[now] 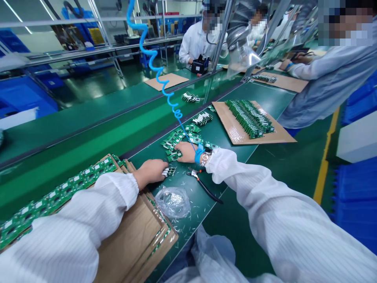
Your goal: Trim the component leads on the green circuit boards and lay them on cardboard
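Observation:
My left hand (pixel 151 171) is closed around a few small circuit boards (pixel 170 171), whose edges stick out past the fingertips. Just beyond it, my right hand (pixel 187 152) reaches down to a loose heap of green circuit boards (pixel 176 137), its fingers closed on a board (pixel 173 156) at the near side. A blue wrist strap (pixel 199 153) with a coiled cord circles the right wrist beside a watch. Flush cutters (pixel 203 182) with dark handles lie near the right forearm, jaws pointing at the hands.
A crumpled clear plastic bag (pixel 173 201) and scattered clippings lie near the table edge. Stacked brown boards (pixel 129 232) with circuit-board panels (pixel 59 192) are under my left arm. Rows of boards stand on a brown sheet (pixel 235 135) at right. The blue coiled cord (pixel 159 70) hangs down ahead. Co-workers sit beyond.

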{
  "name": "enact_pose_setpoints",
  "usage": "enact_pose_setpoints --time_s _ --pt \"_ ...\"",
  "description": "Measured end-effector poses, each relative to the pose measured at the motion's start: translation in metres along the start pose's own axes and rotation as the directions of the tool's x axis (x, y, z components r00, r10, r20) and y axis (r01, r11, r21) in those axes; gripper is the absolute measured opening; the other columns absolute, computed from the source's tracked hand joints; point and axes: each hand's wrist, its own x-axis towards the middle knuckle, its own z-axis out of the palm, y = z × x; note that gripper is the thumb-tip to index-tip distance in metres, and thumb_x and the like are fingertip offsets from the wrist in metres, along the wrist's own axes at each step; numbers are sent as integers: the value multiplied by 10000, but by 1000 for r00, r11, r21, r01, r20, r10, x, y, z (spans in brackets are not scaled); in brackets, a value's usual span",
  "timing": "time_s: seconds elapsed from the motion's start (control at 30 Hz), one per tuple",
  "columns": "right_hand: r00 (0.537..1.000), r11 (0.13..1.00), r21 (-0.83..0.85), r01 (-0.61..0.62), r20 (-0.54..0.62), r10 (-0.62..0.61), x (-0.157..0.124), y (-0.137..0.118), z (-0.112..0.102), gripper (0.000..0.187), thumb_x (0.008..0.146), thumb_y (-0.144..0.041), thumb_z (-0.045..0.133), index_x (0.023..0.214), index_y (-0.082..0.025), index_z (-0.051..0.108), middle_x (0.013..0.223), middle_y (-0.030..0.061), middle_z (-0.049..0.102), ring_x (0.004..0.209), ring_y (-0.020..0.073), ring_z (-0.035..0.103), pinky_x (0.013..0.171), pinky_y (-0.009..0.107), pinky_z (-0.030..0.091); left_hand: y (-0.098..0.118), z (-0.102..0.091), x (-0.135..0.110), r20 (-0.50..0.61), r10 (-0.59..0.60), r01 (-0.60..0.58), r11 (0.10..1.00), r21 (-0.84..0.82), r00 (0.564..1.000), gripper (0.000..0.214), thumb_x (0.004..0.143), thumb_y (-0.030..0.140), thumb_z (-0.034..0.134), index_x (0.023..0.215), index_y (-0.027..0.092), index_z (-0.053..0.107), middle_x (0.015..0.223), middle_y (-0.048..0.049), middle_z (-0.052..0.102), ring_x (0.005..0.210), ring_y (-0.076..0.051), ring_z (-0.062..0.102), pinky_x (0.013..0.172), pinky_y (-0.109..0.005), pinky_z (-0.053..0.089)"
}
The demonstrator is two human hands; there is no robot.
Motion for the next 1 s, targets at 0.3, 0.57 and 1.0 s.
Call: enact_pose_setpoints --time_s 0.3,0.57,1.0 --pt "1000 1000 13 4 -1 -4 -2 0 1 449 664 -321 694 1058 -157 555 1084 91 559 901 196 576 702 255 403 1 1 -1 -13 2 -2 1000 -5 1000 274 865 362 560 1050 160 584 1013 -66 620 892 -192 604 787 -398 508" --pt "1000 1000 16 13 10 -13 -3 -1 1 352 650 -322 686 951 -173 581 999 60 598 832 187 581 642 250 364 0 3 0 -19 10 -10 1000 -9 1000 277 864 361 562 1053 160 583 1013 -66 621 889 -192 605 785 -397 509" --pt "997 987 157 -19 -65 29 4 -5 7 376 766 -435 605 1033 -170 593 1023 71 643 923 213 589 746 285 400 0 4 -1 -5 11 -11 1000 5 1000 284 865 360 560 1068 163 577 1024 -68 618 897 -194 603 786 -399 510"
